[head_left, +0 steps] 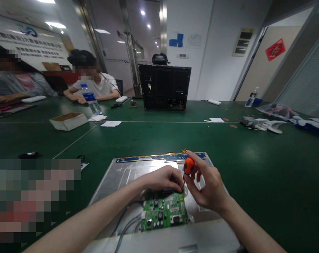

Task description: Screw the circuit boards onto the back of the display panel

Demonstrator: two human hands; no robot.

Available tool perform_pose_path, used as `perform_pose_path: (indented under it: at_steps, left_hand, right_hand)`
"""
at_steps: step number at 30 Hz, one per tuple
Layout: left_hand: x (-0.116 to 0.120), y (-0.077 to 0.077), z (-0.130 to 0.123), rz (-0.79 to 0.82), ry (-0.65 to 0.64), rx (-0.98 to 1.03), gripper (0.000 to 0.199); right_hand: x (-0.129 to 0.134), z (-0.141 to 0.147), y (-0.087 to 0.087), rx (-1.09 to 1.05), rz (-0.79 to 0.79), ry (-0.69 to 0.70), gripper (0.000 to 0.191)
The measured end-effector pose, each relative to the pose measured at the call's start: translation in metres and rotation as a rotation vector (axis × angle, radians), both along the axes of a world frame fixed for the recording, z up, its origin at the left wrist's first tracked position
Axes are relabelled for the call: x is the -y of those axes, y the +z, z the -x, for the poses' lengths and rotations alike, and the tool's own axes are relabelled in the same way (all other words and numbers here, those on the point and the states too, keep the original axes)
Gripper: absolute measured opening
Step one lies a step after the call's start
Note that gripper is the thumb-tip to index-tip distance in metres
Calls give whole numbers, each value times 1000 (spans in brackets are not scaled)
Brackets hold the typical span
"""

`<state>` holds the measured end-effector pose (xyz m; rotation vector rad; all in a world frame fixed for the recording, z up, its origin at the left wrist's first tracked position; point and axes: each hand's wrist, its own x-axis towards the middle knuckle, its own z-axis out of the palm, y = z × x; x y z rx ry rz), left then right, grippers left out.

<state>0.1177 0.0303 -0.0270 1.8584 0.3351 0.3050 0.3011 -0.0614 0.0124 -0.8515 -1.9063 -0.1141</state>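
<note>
My right hand [209, 186] grips a screwdriver [189, 166] by its orange and black handle. The shaft points down to the upper right corner of a green circuit board [166, 209]. Beside the shaft's tip, the fingers of my left hand [168, 177] are pinched together; whatever they hold is hidden. The board lies on a silver metal panel [117, 179], with grey cables [127, 225] running off its left side. Along the panel's far edge runs a narrow blue circuit strip [159, 158].
Ahead stands a black monitor housing [164, 88]. An open cardboard box [68, 121] and a water bottle [92, 100] are at the left, near two seated people. Metal and white parts [261, 123] lie at the right on the green table [267, 168].
</note>
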Motion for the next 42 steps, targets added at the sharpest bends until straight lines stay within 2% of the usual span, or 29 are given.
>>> perform_pose_path:
  at_steps: [4, 11, 18, 24, 36, 42]
  left_hand:
    - [0, -1, 0, 3, 0, -13, 28]
    - [-2, 0, 0, -8, -11, -3, 19]
    - [-2, 1, -1, -5, -34, -1, 17]
    - [-3, 1, 0, -26, -23, -3, 16]
    - [-4, -2, 1, -30, -16, -12, 19]
    - [-4, -2, 1, -42, -9, -8, 14]
  right_hand:
    - [-1, 0, -2, -24, 0, -5, 57]
    - [-1, 2, 0, -33, -15, -6, 50]
    - [-4, 1, -2, -42, 9, -24, 53]
    - [-1, 2, -1, -88, -48, -28, 50]
    - [-2, 2, 0, -78, -51, -20, 49]
    - [-3, 2, 0, -68, -60, -21, 50]
